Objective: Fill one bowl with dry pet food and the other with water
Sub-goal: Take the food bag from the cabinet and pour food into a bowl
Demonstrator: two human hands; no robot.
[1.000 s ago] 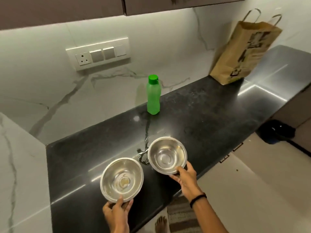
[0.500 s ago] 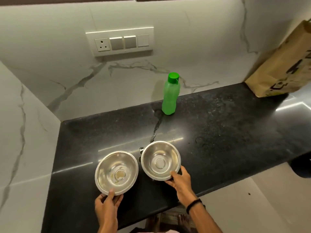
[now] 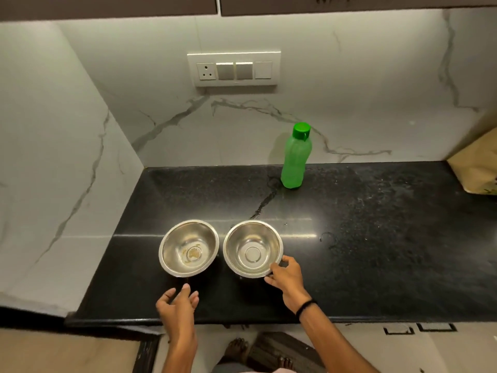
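Note:
Two empty steel bowls stand side by side on the black counter (image 3: 376, 251). The left bowl (image 3: 188, 248) has a brownish stain in its bottom. The right bowl (image 3: 252, 249) is clean inside. My left hand (image 3: 178, 305) hovers just below the left bowl, apart from it, fingers loosely spread. My right hand (image 3: 286, 275) touches the right bowl's near right rim with its fingertips. A green capped bottle (image 3: 295, 157) stands upright by the back wall, beyond the bowls. A brown paper bag (image 3: 476, 168) shows at the right edge.
A marble side wall bounds the counter on the left, and a switch panel (image 3: 234, 69) sits on the back wall. A thin wet trail (image 3: 265, 203) runs from the bottle toward the bowls. Bare feet and a mat show below the counter's front edge.
Both bowls now rest on the counter. My left hand has let go of the left bowl and drawn back. The view has swung left, leaving the bag mostly out of frame.

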